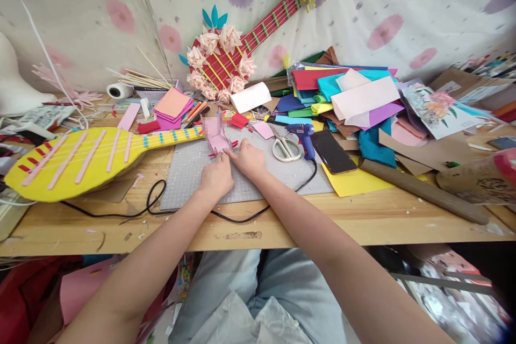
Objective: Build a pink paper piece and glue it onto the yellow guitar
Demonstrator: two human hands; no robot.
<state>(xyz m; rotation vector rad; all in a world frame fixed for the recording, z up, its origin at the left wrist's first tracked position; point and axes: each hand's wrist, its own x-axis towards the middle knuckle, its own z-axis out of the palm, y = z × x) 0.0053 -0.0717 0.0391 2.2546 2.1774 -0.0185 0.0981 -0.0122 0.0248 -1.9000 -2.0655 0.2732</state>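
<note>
A yellow cardboard lute point(86, 164) with pink strips across its body lies at the left, its neck reaching right to a pink folded paper headpiece point(217, 142). Thin red pegs point(234, 144) stick out of this headpiece, whose upper part is blurred. At its near edge, my left hand point(217, 174) is closed, fingers pinching the pink paper. My right hand point(248, 158) meets it from the right, thumb and fingers pressed at the same edge. The exact grip of the fingertips is partly hidden. Under both hands is a grey cutting mat point(189, 185).
White-handled scissors point(287, 149), a blue glue gun point(306, 140) and a black phone point(335, 151) lie to the right. The glue gun's black cord point(242, 220) loops along the front. A red flower-trimmed instrument point(221, 67) leans behind. Coloured paper point(363, 97) piles up at the back right.
</note>
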